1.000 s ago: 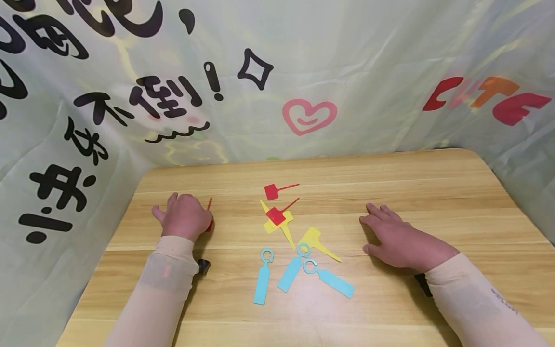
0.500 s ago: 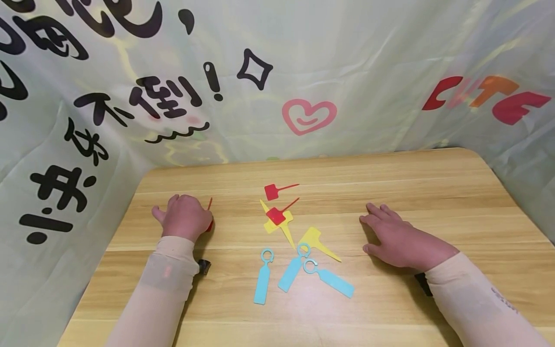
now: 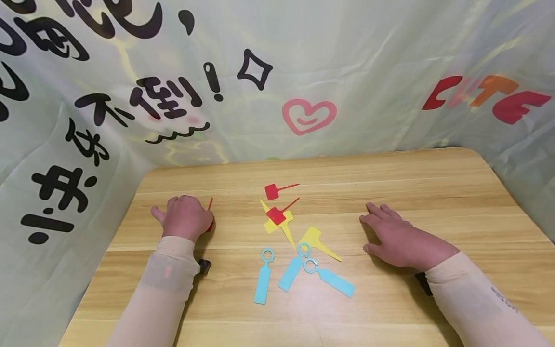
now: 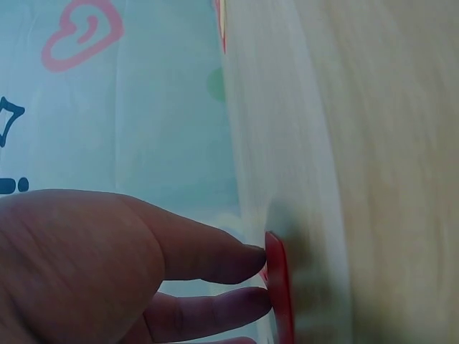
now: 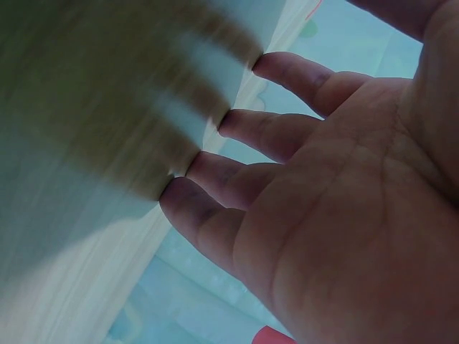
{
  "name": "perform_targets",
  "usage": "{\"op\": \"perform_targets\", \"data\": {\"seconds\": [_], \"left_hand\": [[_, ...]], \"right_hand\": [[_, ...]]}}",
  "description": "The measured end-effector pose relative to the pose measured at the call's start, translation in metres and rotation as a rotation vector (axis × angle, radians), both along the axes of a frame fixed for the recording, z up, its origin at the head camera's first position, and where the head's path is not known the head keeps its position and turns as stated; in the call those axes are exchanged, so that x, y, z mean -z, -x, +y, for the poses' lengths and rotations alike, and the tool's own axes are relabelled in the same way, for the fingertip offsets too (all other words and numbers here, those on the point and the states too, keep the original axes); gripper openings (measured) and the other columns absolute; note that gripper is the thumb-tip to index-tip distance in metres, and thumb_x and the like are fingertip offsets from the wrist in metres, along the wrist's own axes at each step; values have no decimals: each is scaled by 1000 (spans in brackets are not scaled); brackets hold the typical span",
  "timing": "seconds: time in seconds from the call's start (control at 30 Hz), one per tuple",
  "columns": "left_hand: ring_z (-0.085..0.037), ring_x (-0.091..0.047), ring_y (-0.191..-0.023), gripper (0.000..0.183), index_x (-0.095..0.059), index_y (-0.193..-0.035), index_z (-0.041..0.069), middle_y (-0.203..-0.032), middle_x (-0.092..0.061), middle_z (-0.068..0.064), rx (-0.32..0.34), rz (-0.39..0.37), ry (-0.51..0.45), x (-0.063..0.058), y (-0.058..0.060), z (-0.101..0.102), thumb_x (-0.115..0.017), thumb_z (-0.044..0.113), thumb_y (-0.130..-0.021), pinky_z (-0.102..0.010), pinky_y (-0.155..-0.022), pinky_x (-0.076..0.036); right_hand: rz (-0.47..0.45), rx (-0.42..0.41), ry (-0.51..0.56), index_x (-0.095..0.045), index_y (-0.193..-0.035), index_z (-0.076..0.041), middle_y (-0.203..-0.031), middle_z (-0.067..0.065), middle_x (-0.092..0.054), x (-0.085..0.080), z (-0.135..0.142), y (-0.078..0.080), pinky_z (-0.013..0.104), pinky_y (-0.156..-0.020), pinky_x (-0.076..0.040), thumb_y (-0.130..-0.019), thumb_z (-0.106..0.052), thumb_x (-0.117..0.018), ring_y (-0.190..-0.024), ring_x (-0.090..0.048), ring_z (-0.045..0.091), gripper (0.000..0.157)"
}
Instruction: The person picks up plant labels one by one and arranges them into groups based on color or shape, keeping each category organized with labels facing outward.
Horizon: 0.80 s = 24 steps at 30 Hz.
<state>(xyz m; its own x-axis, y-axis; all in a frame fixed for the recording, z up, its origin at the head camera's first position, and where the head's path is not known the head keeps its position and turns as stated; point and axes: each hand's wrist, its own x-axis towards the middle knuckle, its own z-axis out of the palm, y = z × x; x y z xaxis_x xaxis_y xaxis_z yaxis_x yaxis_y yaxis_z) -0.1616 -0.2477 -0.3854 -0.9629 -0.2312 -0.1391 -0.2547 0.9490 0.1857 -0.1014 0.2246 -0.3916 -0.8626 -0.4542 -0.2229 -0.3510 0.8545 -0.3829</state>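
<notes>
My left hand (image 3: 184, 219) is at the left of the table, beside a red plant label (image 3: 210, 225) that the hand partly hides. In the left wrist view its fairly straight fingertips touch this red label (image 4: 281, 287), which lies on the wood. To the right, my right hand (image 3: 403, 243) holds nothing. Its spread fingers (image 5: 287, 136) rest their tips on the tabletop. Between the hands lie a red label (image 3: 271, 192), another red label (image 3: 275, 216) on top of yellow T-shaped labels (image 3: 286, 222), and a further yellow label (image 3: 311, 236).
Three light-blue ring tags lie nearer the front: a left one (image 3: 262, 284), a middle one (image 3: 289, 274) and a right one (image 3: 336, 283). The middle ring overlaps the yellow label. A printed cloth (image 3: 368, 96) hangs behind the wooden table (image 3: 433, 178).
</notes>
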Motion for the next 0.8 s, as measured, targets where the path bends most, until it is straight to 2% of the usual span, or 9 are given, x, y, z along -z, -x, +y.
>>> {"op": "perform_targets", "data": {"seconds": [0.17,0.4,0.67,0.8], "left_hand": [[-40,-47,-112,25,-59,-51,14,-75,-62,-8,9,17,-4,-1,-1,1,-63,17,-76,-83,-99,4],[-41,-49,-112,28,-56,-50,15,-69,-60,-7,23,48,-7,-2,-2,1,-61,17,-77,-84,-100,7],[-44,-47,-119,37,-56,-48,15,-65,-59,-6,25,81,-12,-2,-1,3,-66,24,-83,-82,-102,9],[-43,-49,-112,41,-56,-48,15,-68,-60,-6,53,103,2,-2,-1,3,-67,27,-86,-83,-101,8]], "right_hand": [[0,4,-4,-47,-146,3,-162,33,-22,1,0,0,73,-110,-23,-96,-31,-71,-145,-17,60,66],[-2,9,-11,-47,-147,3,-162,33,-22,2,0,0,76,-107,-25,-95,-32,-72,-145,-17,60,67],[-16,5,8,-46,-147,3,-162,33,-21,-1,1,0,72,-111,-24,-97,-32,-69,-146,-16,60,65],[-20,4,8,-45,-148,2,-162,33,-21,-1,2,-1,71,-111,-25,-97,-32,-68,-147,-15,59,65]]}}
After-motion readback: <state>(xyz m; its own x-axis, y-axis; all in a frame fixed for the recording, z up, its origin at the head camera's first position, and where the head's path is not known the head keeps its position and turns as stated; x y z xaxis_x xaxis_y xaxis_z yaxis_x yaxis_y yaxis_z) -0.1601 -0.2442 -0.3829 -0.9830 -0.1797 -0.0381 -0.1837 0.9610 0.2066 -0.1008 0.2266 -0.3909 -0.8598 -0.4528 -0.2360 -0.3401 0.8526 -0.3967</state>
